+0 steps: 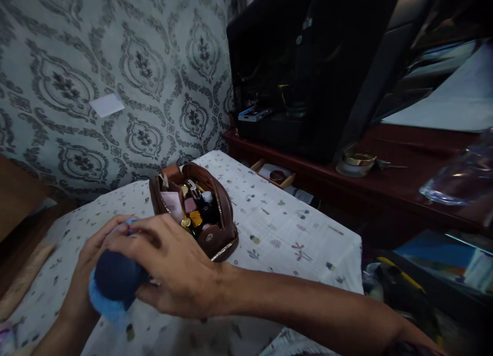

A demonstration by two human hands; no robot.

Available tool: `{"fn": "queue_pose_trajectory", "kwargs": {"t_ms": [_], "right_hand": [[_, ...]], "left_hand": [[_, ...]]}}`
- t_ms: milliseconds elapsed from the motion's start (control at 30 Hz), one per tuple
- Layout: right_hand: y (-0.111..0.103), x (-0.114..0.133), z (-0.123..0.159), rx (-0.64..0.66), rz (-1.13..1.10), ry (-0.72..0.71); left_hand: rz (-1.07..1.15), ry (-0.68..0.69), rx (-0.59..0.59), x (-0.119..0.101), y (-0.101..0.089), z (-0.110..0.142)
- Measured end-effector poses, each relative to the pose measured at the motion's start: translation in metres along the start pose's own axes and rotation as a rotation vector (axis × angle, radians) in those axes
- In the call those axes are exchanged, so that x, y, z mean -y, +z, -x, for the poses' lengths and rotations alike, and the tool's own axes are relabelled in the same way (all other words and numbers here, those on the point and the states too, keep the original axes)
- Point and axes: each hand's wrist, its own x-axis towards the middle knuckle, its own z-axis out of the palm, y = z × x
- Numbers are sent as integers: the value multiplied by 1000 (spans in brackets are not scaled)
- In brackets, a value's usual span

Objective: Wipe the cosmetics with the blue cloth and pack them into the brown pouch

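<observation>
A dark blue round object (118, 275) with a flat, smooth face is held between my two hands, at the lower left. Light blue fuzzy cloth (100, 299) wraps around its edge and hangs below it. My left hand (87, 266) grips from the far left side, its fingers partly hidden behind the object and the cloth. Over the top and right side curl the fingers of my right hand (175, 271). Just beyond the hands, an open brown toiletry bag (227, 220) is full of small bottles (196, 218) and jars.
A white patterned cloth (285, 232) covers the table. On the right, a dark red cabinet (389, 155) carries a black television (300, 78), a glass jar (355, 163) and a clear plastic item (450, 176). One small drawer (290, 180) is pulled out. Patterned wallpaper (142, 68) stands behind.
</observation>
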Motion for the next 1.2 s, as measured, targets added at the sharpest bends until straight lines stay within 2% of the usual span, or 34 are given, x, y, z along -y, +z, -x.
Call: {"fn": "queue_pose_trajectory", "kwargs": {"t_ms": [33, 100, 233, 333, 433, 567, 733, 867, 933, 1033, 1200], "right_hand": [[-3, -3, 0, -42, -55, 35], [-8, -8, 2, -147, -167, 120], [-20, -15, 7, -285, -356, 304], [-28, -17, 10, -312, -424, 381], [-35, -20, 12, -335, -430, 411], [-49, -23, 11, -407, -400, 455], [-70, -41, 1, -477, -367, 451], [-77, -71, -16, -443, -289, 451], [-77, -86, -27, -379, -198, 433], [-75, -100, -46, -211, -26, 406], [-70, -107, -72, 72, 331, 468]], "left_hand": [[19, -7, 1, 1, -11, -5], [-2, 46, -6, -3, -18, -20], [-385, 227, 35, -12, -3, -49], [-634, 339, 162, -10, 5, -62], [-747, 419, 296, -5, 6, -71], [-849, 370, 387, -11, 6, -77], [-963, 235, 299, -17, 12, -71], [-940, 152, 207, -9, 14, -58], [-919, 127, 166, -6, 15, -53], [-891, 107, 139, -5, 17, -50], [-863, 99, 136, -7, 19, -49]]}}
